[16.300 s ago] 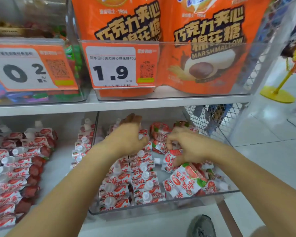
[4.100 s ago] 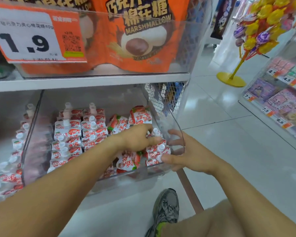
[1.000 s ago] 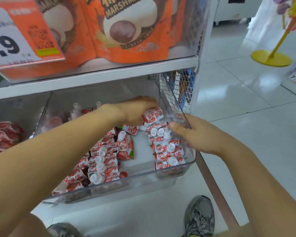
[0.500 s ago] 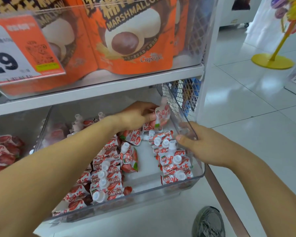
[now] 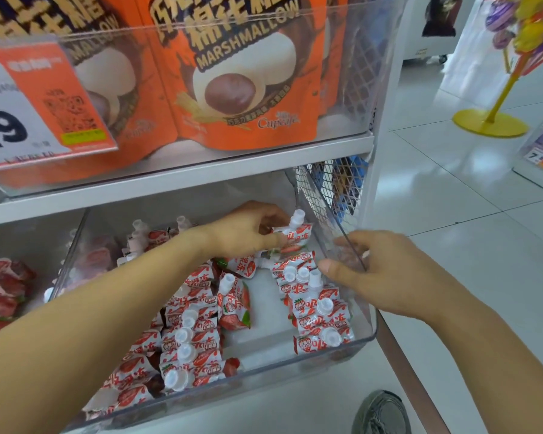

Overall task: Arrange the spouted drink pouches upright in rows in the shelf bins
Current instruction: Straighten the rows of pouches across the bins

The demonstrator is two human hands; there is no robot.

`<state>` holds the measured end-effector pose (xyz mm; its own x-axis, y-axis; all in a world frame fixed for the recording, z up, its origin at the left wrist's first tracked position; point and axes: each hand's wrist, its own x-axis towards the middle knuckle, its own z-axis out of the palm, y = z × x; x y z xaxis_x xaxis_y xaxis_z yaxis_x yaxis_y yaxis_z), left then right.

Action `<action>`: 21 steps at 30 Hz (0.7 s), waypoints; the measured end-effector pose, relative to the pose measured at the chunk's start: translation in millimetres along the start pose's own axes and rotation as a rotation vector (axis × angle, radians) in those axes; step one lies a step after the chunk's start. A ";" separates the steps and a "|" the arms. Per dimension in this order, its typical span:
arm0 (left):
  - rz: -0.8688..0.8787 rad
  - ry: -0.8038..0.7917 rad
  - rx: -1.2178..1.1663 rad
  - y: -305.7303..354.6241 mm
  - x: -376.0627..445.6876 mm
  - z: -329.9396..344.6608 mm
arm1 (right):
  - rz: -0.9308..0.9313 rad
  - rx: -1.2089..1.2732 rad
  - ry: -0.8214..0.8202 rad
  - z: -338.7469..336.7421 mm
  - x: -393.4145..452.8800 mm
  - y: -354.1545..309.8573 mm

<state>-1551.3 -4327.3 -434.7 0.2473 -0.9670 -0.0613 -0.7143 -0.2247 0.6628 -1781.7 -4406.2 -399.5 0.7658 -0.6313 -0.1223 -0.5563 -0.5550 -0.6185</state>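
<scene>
My left hand (image 5: 248, 230) reaches to the back right of the clear bin (image 5: 365, 335), its grip closed in a pinch on one spouted pouch (image 5: 295, 230), held upright with its white cap on top, just behind the right-hand row (image 5: 314, 308). My right hand (image 5: 386, 274) sits at the bin's right wall: the thumb lies inside against the rearmost pouches of that row, the fingers curl loosely over the wall's top edge, so the grip is half closed around the clear wall. The right-hand row runs from there to the bin's front. A left row (image 5: 185, 339) of capped pouches stands along my left forearm, with a loose pouch (image 5: 234, 305) tilted in between. Orange marshmallow bags (image 5: 239, 73) fill the shelf above.
</scene>
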 end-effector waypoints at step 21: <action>-0.009 -0.152 0.434 -7.8 2.6 -7.2 | -0.354 0.133 0.503 12.0 13.2 -13.4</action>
<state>-1540.4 -4327.3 -434.7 0.1793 -0.9641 -0.1961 -0.9288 -0.2316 0.2895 -1760.3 -4400.6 -402.1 0.6324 -0.6173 0.4679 -0.2272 -0.7253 -0.6498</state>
